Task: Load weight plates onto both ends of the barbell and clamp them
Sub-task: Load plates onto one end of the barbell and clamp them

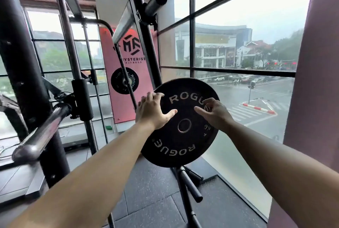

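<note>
Fingers of both hands grip black round plate (white lettering) — chrome barbell left, smooth.

Flat grey daylight through the windows, dim interior, wide-angle bending at edges, slight softness

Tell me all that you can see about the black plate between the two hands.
The weight plate is a black, matte, rubber-like disc with a round centre hole and worn pale "ROGUE" lettering at top and bottom. It stands nearly upright, face to the camera, above a storage rack's pegs. The left hand lies on its upper left edge; the right hand touches its upper right face.
</note>
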